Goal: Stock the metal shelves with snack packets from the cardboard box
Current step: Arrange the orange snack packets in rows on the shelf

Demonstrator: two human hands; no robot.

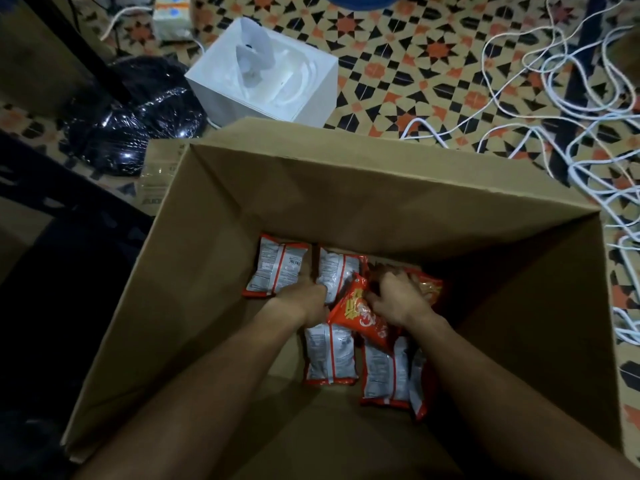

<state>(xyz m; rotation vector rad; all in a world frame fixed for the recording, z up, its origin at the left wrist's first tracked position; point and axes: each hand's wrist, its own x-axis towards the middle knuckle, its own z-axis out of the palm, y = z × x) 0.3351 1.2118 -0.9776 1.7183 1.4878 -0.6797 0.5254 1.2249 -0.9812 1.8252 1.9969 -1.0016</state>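
Note:
A large open cardboard box (346, 188) fills the middle of the head view. Several red-and-white snack packets lie on its bottom. Both my arms reach down into it. My left hand (306, 301) is between a face-down packet (277, 268) at the far left and another (337, 271) beside it, fingers curled round the second one's edge. My right hand (398, 299) grips an orange-red packet (362, 315) that stands tilted up, printed face showing. More packets (330, 355) lie nearer to me. No metal shelves are in sight.
A white open box (304, 84) stands on the patterned tile floor beyond the cardboard box. A black plastic bag (138, 116) lies at the far left. White cables (588, 133) sprawl over the floor on the right. Dark furniture (52, 271) is at the left.

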